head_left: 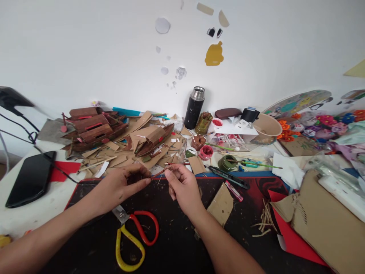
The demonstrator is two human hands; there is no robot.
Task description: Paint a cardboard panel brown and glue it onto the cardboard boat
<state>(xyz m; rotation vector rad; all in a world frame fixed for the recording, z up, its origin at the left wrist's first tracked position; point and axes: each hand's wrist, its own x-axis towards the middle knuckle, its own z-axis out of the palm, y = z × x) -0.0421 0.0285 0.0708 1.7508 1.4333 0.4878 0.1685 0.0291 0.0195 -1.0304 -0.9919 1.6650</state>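
Note:
My left hand point(134, 180) and my right hand point(181, 184) meet over the front of the dark mat. Between them runs a thin brown strip point(157, 175), its ends pinched by the fingertips of both hands. The strip's exact kind is too small to make out. Brown smears mark the left fingers. Under my left wrist lies a pair of scissors point(137, 236) with one red and one yellow handle, its blades partly hidden by the arm. A small brown cardboard boat point(155, 140) rests on the scraps just beyond my hands.
Several brown model boats point(94, 129) stand at the back left among cardboard scraps point(125, 160). A black phone point(31, 179) lies left. Paint jars point(228, 161), an upright flask point(195, 108) and a utility knife point(228, 177) sit beyond the mat. Cardboard sheets point(327, 213) cover the right side.

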